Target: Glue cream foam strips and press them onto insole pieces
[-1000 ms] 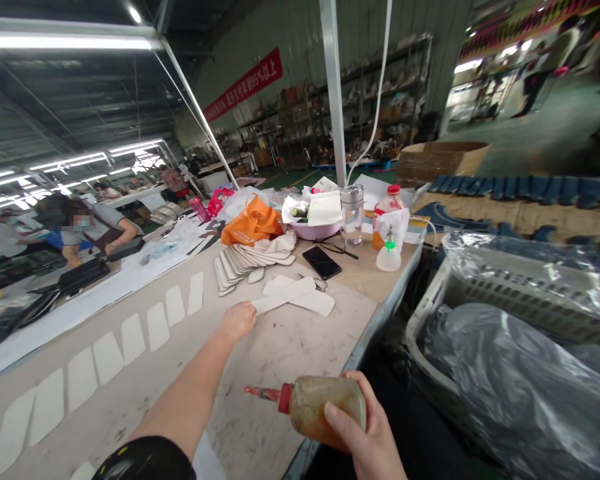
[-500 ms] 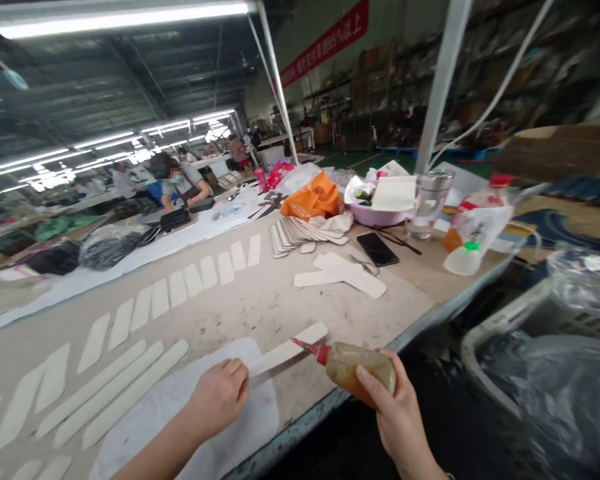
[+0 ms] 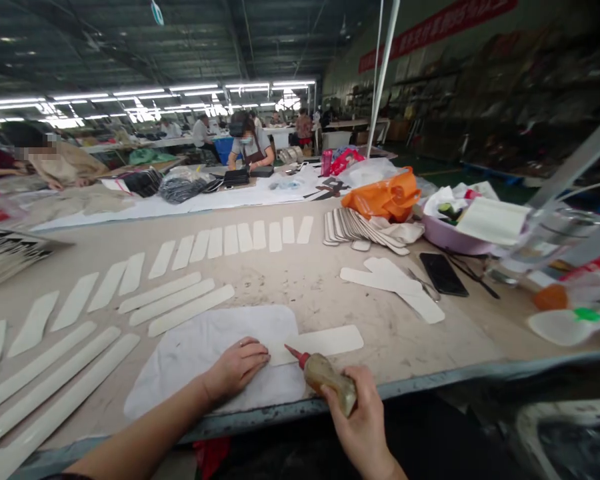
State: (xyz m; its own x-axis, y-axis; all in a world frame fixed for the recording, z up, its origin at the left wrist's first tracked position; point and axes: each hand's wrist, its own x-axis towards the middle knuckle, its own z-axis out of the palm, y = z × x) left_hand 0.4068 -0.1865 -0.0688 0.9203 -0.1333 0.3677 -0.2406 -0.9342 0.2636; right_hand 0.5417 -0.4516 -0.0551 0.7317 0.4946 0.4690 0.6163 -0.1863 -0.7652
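Observation:
My right hand (image 3: pixel 363 417) is wrapped round a squeeze bottle (image 3: pixel 329 381) of yellowish liquid, its red nozzle pointing left over a pale flat strip (image 3: pixel 330 341). At the strip's left end rests my left hand (image 3: pixel 241 365), fingers together and bent, pressing on it. A white cloth (image 3: pixel 180 367) lies under my left hand and that end of the strip. To the left, several long pale strips (image 3: pixel 190 310) lie side by side. Behind them, shorter pale pieces (image 3: pixel 230 240) form a curved row across the table.
A stack of pale pieces (image 3: pixel 355 227) sits by an orange bag (image 3: pixel 385 197). To the right are crossed pieces (image 3: pixel 395 283), scissors (image 3: pixel 425 285), a black phone (image 3: pixel 443 274), a purple basin (image 3: pixel 455 235) and a bottle (image 3: pixel 560 323). People work at tables behind.
The view has swung left and levelled. The bottle's nozzle has shifted from the strip's far end toward my left hand, which still rests at the strip's left end.

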